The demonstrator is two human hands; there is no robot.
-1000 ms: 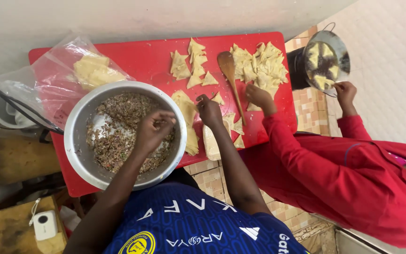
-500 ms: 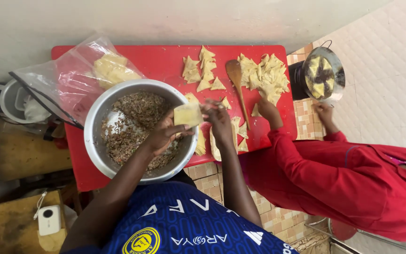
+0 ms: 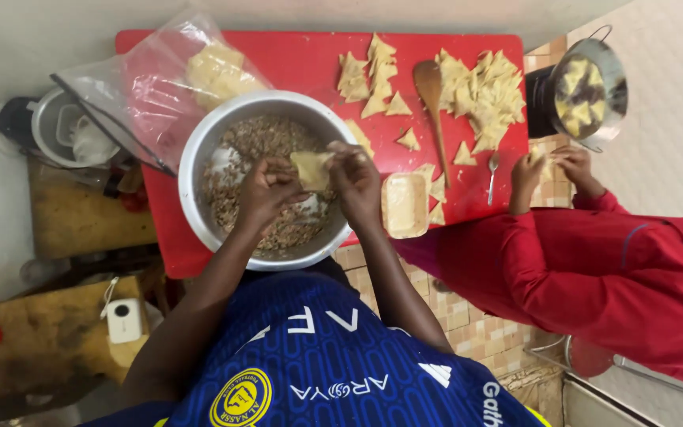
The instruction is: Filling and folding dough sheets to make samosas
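Observation:
Over a large metal bowl (image 3: 199,162) of brown minced filling (image 3: 258,142), both my hands pinch one pale pastry piece (image 3: 311,168). My left hand (image 3: 266,192) grips its left side and my right hand (image 3: 357,180) its right side. The bowl stands on a red table (image 3: 294,59). Next to my right hand lies a small rectangular tub (image 3: 405,204) of pale paste.
Folded pastry triangles (image 3: 484,91) and a wooden spoon (image 3: 432,99) lie on the table's far part. A clear plastic bag of pastry sheets (image 3: 215,71) sits at the left. A person in red (image 3: 594,277) works at the right beside a pot (image 3: 586,91).
Both hands have come together over the bowl and now hold the pastry piece between them. The view has shifted slightly. The person in red has drawn both hands near the table's edge.

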